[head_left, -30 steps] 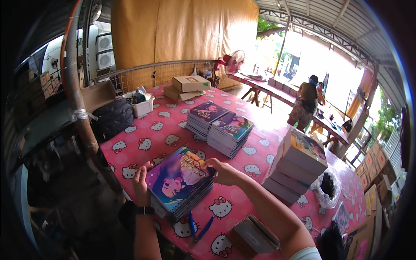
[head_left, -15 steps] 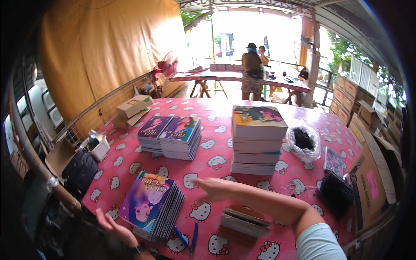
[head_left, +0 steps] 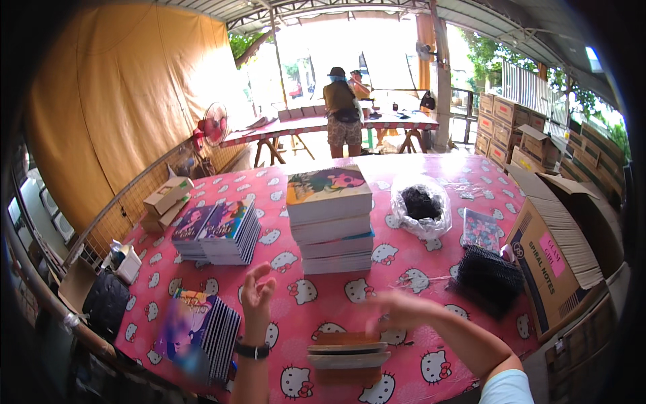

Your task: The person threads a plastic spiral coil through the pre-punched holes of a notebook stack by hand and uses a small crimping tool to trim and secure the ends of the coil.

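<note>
My left hand (head_left: 258, 296) is raised over the table with loosely curled fingers apart, holding nothing. Left of its wrist lies a stack of spiral notebooks (head_left: 196, 333) with colourful covers, its lower part blurred. My right hand (head_left: 401, 312) hovers in mid-table, somewhat blurred, fingers stretched out and nothing seen in them. Below it sits a brown holder (head_left: 346, 376) with flat pale pieces standing in it. A tall pile of unbound books (head_left: 331, 222) rises beyond both hands. Farther left are two more stacks of covered notebooks (head_left: 222, 232). Black spiral coils (head_left: 490, 276) lie to the right.
A clear plastic bag (head_left: 421, 209) with black contents and a flat packet (head_left: 480, 229) lie on the pink patterned table (head_left: 431, 340). An open carton (head_left: 555, 259) stands at the right edge. Small boxes (head_left: 165, 198) are far left. Two people (head_left: 344, 111) are at another table beyond.
The view has swung right. My left hand has moved from beside the near notebook stack to its right, and risen. My right hand has moved rightward from that stack's side to above the brown holder.
</note>
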The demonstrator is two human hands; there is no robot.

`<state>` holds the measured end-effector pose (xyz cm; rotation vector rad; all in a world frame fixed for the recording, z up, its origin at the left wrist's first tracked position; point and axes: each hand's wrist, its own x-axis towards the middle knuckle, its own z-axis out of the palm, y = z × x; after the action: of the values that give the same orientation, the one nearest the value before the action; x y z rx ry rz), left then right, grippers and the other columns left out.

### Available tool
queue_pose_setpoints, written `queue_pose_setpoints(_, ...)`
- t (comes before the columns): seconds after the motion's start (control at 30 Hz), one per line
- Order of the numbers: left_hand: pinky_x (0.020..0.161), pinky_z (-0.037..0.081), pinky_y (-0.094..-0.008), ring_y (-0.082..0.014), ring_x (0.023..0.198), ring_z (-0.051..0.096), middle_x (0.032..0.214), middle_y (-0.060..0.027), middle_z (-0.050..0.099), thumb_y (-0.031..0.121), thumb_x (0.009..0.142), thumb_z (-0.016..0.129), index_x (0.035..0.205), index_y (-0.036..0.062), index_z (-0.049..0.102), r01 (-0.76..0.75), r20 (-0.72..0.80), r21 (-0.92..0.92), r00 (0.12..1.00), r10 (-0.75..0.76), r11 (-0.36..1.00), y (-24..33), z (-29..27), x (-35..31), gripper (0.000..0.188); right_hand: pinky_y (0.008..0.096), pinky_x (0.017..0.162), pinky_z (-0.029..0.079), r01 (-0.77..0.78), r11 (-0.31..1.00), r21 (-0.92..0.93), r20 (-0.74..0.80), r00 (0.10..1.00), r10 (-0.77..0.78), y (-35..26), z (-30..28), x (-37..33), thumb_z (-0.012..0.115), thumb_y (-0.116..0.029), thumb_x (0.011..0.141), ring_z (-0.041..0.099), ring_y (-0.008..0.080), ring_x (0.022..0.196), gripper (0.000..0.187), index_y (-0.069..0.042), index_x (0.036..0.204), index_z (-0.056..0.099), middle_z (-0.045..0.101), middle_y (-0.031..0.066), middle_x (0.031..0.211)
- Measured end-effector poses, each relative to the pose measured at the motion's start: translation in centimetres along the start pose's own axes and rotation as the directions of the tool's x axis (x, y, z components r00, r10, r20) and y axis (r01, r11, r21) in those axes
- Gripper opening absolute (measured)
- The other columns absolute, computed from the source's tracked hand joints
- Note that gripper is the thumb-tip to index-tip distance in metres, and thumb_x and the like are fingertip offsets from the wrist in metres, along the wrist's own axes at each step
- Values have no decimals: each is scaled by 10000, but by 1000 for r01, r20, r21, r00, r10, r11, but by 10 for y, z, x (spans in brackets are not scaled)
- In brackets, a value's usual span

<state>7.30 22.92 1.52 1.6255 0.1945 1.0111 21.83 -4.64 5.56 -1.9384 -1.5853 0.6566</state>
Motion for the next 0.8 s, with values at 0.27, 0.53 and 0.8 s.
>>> queue_pose_setpoints(0.27, 1020, 354, -406, -349, 1214, 444, 1281, -244, 471, 106, 665, 667, 1312, -60, 397, -111, 119, 508, 991, 58, 854, -69, 67, 142, 720, 339, 784, 468, 173, 592, 788, -541, 653, 530, 117, -113, 126, 612, -544, 816, 573, 187, 855, 600, -71, 1174, 527, 610, 85, 1001)
queue_pose_setpoints(0.53, 992, 364, -358, -315, 1195, 470, 1255, -167, 524, -19, 622, 632, 1245, 27, 466, -233, 329, 397, 939, 99, 888, -89, 45, 143, 647, 359, 646, 539, -67, 587, 807, -422, 630, 652, 114, -142, 162, 679, -309, 772, 612, 221, 802, 325, -63, 974, 615, 615, 94, 896)
queue_pose_setpoints(0.8, 1019, 333, -408, -262, 1134, 482, 1187, -111, 538, 218, 729, 671, 1283, 40, 447, -133, -56, 184, 988, 145, 974, -80, 59, 103, 625, 375, 733, 528, 213, 425, 880, -415, 780, 468, 112, -122, 100, 652, -160, 769, 614, 227, 889, 339, -9, 1065, 583, 614, 94, 986)
